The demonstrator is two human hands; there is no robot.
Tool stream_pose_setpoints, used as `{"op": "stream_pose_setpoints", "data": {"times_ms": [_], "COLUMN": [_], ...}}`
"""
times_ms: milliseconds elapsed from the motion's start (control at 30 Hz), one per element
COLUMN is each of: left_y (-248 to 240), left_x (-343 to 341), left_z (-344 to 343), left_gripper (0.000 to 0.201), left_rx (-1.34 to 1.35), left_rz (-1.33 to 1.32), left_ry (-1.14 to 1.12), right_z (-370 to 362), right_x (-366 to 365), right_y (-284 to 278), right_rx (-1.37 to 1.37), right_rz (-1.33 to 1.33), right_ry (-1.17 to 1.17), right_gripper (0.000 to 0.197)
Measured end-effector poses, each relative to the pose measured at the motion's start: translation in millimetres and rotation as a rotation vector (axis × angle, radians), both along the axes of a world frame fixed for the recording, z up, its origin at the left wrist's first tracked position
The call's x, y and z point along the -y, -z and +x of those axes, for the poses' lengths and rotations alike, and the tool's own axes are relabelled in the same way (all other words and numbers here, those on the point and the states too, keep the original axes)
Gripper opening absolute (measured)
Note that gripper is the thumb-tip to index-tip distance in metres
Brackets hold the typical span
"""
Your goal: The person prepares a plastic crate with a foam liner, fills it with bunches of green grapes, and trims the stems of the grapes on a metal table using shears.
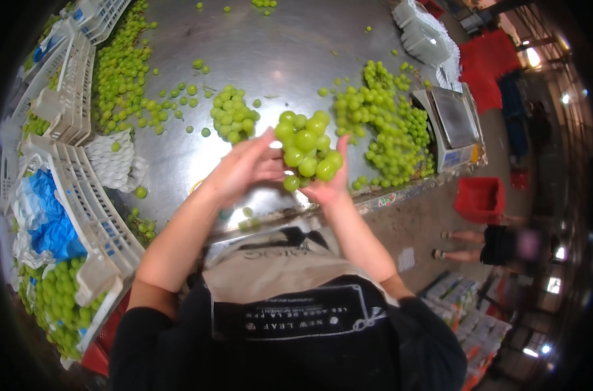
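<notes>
A bunch of green grapes (305,140) is held up over the metal table, between my two hands. My right hand (327,188) cups it from below and the right, thumb raised along its side. From the left, my left hand (243,164) closes on the bunch, thumb and fingers reaching its edge, the fingertips partly hidden. Just beyond my left hand lies a smaller grape bunch (232,114). Right of the held bunch, a larger heap of grape bunches (391,124) rests on the table.
Loose grapes (119,72) cover the table's left side. White plastic crates (107,225) line that edge, beside a white foam net (117,161). A scale (456,120) and clear plastic boxes (423,39) stand right. Red basket (479,199) and another person (505,246) are beyond.
</notes>
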State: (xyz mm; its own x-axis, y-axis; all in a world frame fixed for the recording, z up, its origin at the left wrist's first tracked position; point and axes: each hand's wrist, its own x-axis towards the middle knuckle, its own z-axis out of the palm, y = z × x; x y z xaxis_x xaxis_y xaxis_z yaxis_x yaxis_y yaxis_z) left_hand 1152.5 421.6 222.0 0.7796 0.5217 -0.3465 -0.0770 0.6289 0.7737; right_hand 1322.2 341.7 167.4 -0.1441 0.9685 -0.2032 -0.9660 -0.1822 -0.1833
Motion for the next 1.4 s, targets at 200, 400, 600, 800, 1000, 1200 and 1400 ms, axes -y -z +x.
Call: {"op": "stream_pose_setpoints", "data": {"times_ms": [200, 400, 600, 800, 1000, 1200, 1400], "left_y": [0.4, 9.8, 22.6, 21.7, 33.6, 38.3, 43.1], "left_x": [1.5, 7.9, 5.2, 18.9, 20.5, 24.4, 28.1], "left_z": [-5.3, 12.1, 13.3, 21.3, 35.4, 43.4, 45.2], "left_gripper": [0.033, 0.039, 0.034, 0.025, 0.024, 0.021, 0.023], "left_rx": [-0.275, -0.214, -0.276, -0.317, -0.310, -0.287, -0.274], "left_rz": [0.963, 1.373, 1.307, 1.139, 1.375, 1.277, 1.296], "left_ry": [-0.242, -0.221, -0.240, -0.389, -0.519, -0.558, -0.556], "right_z": [-1.1, -4.1, -13.1, -17.8, -24.1, -25.2, -23.9], "right_x": [-1.3, 0.1, 4.1, 3.4, 1.3, 2.5, 2.0], "right_y": [-2.2, -4.7, -19.2, -8.2, -9.4, -8.9, -6.1], "right_rx": [-0.057, 0.014, 0.094, 0.232, 0.341, 0.382, 0.334], "right_rz": [-0.056, -0.200, -0.304, -0.227, -0.116, -0.067, -0.063], "right_ry": [0.102, 0.130, 0.207, 0.334, 0.476, 0.541, 0.523], "right_gripper": [0.068, 0.057, 0.053, 0.052, 0.044, 0.042, 0.039]}}
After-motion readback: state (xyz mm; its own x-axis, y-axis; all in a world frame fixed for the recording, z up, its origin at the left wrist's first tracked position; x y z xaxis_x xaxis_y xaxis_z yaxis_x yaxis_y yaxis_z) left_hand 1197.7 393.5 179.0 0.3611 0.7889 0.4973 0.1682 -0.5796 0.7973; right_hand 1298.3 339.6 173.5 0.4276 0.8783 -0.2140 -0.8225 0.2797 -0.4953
